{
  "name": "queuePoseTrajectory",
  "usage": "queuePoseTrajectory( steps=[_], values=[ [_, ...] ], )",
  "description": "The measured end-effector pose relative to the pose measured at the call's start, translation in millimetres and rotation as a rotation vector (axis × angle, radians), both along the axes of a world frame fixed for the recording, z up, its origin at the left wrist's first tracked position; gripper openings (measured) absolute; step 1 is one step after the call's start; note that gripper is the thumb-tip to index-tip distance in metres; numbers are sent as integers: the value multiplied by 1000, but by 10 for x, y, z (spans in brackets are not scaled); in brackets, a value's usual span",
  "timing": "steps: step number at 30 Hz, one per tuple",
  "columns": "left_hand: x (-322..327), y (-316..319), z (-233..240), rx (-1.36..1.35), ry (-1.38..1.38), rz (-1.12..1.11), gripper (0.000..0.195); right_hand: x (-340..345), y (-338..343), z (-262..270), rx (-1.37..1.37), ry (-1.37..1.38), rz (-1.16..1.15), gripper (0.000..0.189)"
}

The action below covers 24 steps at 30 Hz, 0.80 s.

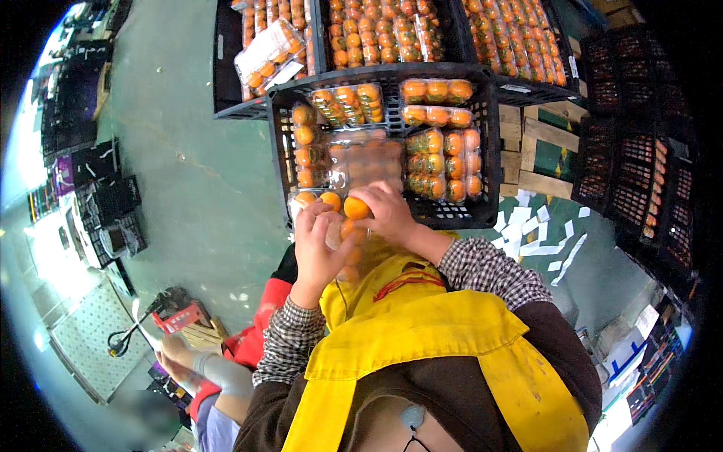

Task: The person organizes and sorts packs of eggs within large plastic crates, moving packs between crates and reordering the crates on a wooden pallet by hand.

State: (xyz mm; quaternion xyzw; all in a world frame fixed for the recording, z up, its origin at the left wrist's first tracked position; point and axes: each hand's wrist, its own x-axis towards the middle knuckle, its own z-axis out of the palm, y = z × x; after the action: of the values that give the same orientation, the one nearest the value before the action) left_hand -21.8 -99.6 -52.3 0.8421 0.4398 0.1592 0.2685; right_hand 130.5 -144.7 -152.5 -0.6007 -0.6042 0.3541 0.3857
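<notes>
My left hand is at a clear plastic clamshell pack, its thumb and fingers around the near left part. The pack holds a row of round orange fruit and stands upright against the yellow apron. With its fingertips, my right hand grips an orange fruit at the pack's upper end. Just beyond both hands sits a black plastic crate with several filled clamshells along its walls. A clear clamshell lies in the crate's middle, blurred. My fingers hide part of the pack in hand.
Further black crates of packed fruit stand behind. A tilted pack lies atop the left one. Wooden pallets and scattered paper slips are at right, near stacked crates. Another person's arm reaches in at lower left.
</notes>
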Motion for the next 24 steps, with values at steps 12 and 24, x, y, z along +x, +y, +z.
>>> queuePoseTrajectory(
  steps=[12,24],
  values=[
    [64,96,-28,-40,196,-164,55,11,-78,-210,-316,647,-147,36],
    [-551,90,-764,-254,145,544,91,32,126,-459,-431,476,-147,16]
  ],
)
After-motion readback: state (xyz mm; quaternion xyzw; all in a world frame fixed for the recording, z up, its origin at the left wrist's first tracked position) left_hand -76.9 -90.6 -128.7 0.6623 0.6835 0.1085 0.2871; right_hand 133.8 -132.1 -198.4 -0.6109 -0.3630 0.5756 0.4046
